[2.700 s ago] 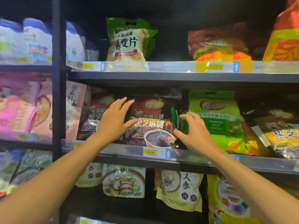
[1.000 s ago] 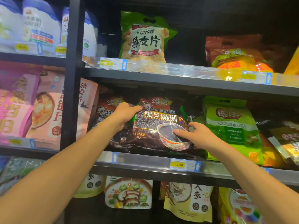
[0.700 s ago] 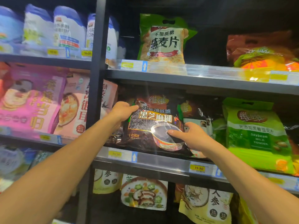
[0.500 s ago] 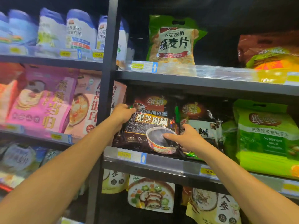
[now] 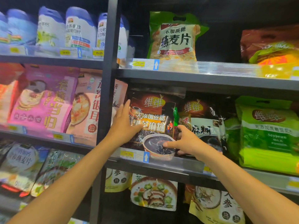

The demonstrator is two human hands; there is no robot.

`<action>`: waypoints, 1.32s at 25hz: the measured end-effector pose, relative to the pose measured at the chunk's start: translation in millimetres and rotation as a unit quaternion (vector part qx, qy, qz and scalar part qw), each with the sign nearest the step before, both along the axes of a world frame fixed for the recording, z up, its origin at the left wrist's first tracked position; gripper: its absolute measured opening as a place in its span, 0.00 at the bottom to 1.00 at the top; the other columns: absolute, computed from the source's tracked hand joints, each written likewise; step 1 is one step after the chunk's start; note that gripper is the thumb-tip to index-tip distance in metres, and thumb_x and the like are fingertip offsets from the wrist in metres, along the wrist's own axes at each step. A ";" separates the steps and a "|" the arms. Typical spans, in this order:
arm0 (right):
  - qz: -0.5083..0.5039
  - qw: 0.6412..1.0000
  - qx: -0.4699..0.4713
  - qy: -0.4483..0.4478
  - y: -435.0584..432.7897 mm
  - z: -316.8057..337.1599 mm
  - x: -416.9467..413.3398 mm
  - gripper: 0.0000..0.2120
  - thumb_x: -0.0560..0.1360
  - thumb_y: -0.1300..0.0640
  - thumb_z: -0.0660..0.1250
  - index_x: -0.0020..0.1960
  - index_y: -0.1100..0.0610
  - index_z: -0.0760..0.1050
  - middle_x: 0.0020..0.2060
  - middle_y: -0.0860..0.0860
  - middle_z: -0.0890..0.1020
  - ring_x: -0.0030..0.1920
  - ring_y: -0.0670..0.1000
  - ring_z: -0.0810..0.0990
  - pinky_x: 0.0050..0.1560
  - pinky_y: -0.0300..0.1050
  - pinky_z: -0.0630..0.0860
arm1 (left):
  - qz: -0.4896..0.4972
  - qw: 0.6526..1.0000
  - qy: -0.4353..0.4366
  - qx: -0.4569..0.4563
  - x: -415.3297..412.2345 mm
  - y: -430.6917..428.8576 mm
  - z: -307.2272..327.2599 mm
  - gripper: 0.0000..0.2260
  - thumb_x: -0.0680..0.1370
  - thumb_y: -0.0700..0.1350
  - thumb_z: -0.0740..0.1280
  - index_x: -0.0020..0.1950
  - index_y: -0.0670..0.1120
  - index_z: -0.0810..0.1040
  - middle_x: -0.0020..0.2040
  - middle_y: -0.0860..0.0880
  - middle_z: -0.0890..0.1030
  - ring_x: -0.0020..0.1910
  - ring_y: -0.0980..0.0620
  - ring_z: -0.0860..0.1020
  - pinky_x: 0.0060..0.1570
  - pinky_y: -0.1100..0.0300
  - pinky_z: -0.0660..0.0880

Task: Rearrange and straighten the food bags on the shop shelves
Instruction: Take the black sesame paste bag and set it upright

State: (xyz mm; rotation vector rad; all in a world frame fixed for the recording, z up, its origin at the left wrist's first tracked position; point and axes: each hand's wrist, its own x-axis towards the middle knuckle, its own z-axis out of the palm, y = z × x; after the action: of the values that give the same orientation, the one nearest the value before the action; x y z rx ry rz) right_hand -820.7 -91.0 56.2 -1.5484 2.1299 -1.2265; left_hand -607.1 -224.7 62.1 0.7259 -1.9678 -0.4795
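A dark black-sesame-paste bag (image 5: 153, 113) with a bowl picture stands upright at the left end of the middle shelf (image 5: 186, 164). My left hand (image 5: 123, 125) lies flat with straight fingers against the bag's left side. My right hand (image 5: 186, 141) pinches the bag's lower right edge, thumb on the bowl picture and fingers curled behind the edge. A second dark bag (image 5: 202, 120) of the same brand stands right behind and beside it, partly hidden by my right hand.
A green soybean powder bag (image 5: 267, 135) stands to the right. A dark upright post (image 5: 106, 94) is just left of my left hand, with pink bags (image 5: 45, 102) beyond it. An oat bag (image 5: 174, 38) sits on the shelf above; more bags hang below.
The sesame bag went from leaning to upright and shifted left toward the post. My left hand released its grip on the top left corner and now lies flat on the bag's side.
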 end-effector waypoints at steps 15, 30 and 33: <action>-0.028 0.995 -0.007 0.091 -25.8 -0.5 16.0 0.33 0.66 0.48 0.84 0.62 0.52 0.68 0.53 0.48 0.82 0.52 0.53 0.83 0.51 0.57 0.85 | 0.138 0.963 -0.152 -0.172 18.9 17.7 -31.0 0.19 0.75 0.53 0.75 0.62 0.57 0.74 0.64 0.53 0.72 0.65 0.50 0.70 0.47 0.53 0.77; -0.126 0.965 0.034 0.227 -20.8 7.1 32.1 0.37 0.64 0.35 0.80 0.63 0.50 0.68 0.57 0.49 0.81 0.53 0.52 0.81 0.54 0.54 0.82 | 0.131 0.957 -0.168 -0.195 15.0 6.0 -26.6 0.21 0.74 0.55 0.75 0.62 0.54 0.71 0.63 0.50 0.72 0.63 0.48 0.72 0.45 0.52 0.78; -0.160 0.943 0.016 0.292 -13.7 4.6 35.5 0.49 0.63 0.28 0.76 0.75 0.50 0.63 0.71 0.50 0.72 0.65 0.54 0.77 0.58 0.58 0.81 | 0.128 0.957 -0.169 -0.199 17.1 5.8 -28.6 0.21 0.75 0.56 0.75 0.63 0.54 0.71 0.63 0.50 0.72 0.64 0.48 0.72 0.46 0.52 0.78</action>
State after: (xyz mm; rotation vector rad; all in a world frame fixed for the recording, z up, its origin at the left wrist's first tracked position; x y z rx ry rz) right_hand -785.1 -104.7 60.8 -1.7638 2.8488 -0.8703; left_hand -590.1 -218.9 33.5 0.8228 -2.1504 0.2098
